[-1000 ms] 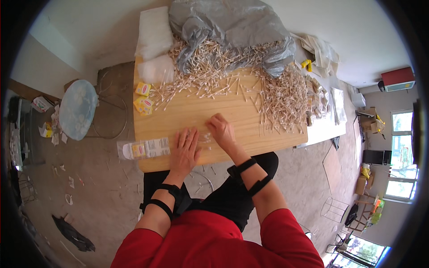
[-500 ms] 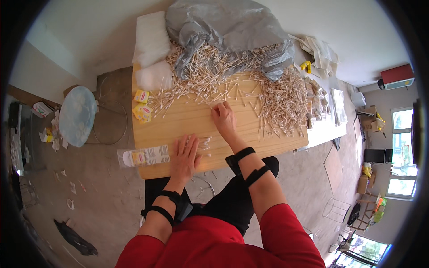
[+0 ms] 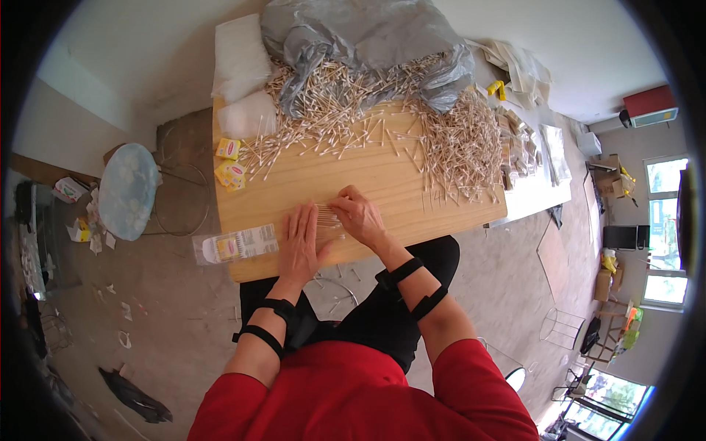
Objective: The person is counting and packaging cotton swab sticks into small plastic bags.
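Note:
My left hand lies flat, fingers stretched out, near the table's front edge. Under and beside it is a row of cotton swabs, partly hidden by both hands. Just right of it my right hand is closed in a pinch, its fingertips at the far end of the row, on a cotton swab as far as I can see. To the left of my left hand is a clear plastic packet with a white and yellow card of swabs in it. A large loose heap of cotton swabs spreads across the far side.
A grey plastic bag covers part of the heap on the wooden table. Stacked clear bags and small yellow cards lie at the left. Packed swab bundles sit at the right. A round stool stands left.
My right hand has come back from the near edge of the swab heap to the row beside my left hand. The left hand stays flat, its fingers closer together.

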A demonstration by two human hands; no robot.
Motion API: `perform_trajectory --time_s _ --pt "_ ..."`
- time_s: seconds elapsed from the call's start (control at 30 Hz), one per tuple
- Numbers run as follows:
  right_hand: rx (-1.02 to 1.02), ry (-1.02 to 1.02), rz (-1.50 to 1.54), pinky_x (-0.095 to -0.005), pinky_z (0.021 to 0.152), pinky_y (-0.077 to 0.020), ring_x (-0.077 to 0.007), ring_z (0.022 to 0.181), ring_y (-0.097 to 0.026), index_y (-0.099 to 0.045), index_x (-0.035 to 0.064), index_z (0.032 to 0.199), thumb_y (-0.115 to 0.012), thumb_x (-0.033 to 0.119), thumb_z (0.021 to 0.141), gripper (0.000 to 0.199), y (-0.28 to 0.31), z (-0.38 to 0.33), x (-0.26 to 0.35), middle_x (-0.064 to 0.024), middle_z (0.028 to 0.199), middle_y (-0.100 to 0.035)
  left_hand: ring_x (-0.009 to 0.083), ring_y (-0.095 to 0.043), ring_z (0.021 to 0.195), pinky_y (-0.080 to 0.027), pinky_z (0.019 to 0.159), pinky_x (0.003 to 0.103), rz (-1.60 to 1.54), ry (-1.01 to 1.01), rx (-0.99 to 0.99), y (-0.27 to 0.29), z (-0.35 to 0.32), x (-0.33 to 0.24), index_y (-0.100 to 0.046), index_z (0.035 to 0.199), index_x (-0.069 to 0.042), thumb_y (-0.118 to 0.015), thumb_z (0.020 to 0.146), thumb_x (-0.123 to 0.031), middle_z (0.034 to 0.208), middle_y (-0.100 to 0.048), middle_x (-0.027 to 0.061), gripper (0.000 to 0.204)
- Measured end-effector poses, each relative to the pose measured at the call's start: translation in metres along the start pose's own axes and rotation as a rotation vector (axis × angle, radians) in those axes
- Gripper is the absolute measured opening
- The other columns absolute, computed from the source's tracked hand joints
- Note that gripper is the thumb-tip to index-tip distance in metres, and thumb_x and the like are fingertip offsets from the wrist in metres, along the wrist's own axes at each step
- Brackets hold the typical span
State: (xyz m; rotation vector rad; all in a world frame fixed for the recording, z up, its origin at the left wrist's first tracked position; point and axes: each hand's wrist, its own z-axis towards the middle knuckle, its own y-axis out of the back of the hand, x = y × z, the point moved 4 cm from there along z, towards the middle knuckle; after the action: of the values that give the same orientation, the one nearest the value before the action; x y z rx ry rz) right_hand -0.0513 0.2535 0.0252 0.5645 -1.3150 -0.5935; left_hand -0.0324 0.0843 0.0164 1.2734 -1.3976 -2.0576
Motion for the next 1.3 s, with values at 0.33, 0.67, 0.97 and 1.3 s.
perform_trajectory --time_s 0.33,0.67,0.97,1.3 --pt "-0.539 -0.189 0.111 -0.0390 0.098 -0.0452 -0.0366 0.117 -0.055 -0.055 -0.0032 0.123 -0.054 -0.001 0.091 0.033 -0.012 -0.052 0.013 -0.0199 0.129 -0.056 0.0387 -0.031 0.139 -0.025 0.115 0.049 -0.230 -0.014 -0.138 0.009 0.017 0.007 -0.022 0.150 0.000 -0.080 0.072 -0.017 0.148 -0.037 0.0191 0.099" --pt "-0.516 -0.230 0.227 -0.0397 0.099 -0.0453 -0.0386 0.118 -0.055 -0.054 -0.0009 0.126 -0.051 -0.006 0.090 0.037 -0.023 -0.042 0.008 -0.0192 0.129 -0.056 0.0369 -0.044 0.128 -0.036 0.108 0.045 -0.275 -0.083 -0.133 0.007 0.015 0.016 -0.030 0.146 -0.001 -0.078 0.075 -0.015 0.135 -0.050 0.0176 0.087" --pt "-0.104 -0.047 -0.019 -0.0415 0.076 -0.0508 -0.0357 0.088 -0.060 -0.062 0.0022 0.098 -0.062 0.004 0.084 0.014 -0.004 -0.001 -0.014 -0.0148 0.093 -0.059 0.0364 -0.038 0.133 -0.033 0.111 0.046 -0.069 -0.071 -0.096 0.006 0.013 0.015 -0.033 0.145 0.000 -0.065 0.088 -0.019 0.144 -0.041 0.0171 0.068" --pt "0.071 0.001 -0.330 -0.0404 0.073 -0.0519 -0.0341 0.094 -0.058 -0.058 0.0024 0.094 -0.060 0.005 0.084 0.010 -0.002 -0.004 -0.014 -0.0153 0.095 -0.055 0.0386 -0.040 0.132 -0.031 0.112 0.047 -0.190 -0.039 -0.143 -0.002 0.015 0.011 -0.032 0.145 0.000 -0.062 0.090 -0.024 0.139 -0.046 0.0206 0.067"
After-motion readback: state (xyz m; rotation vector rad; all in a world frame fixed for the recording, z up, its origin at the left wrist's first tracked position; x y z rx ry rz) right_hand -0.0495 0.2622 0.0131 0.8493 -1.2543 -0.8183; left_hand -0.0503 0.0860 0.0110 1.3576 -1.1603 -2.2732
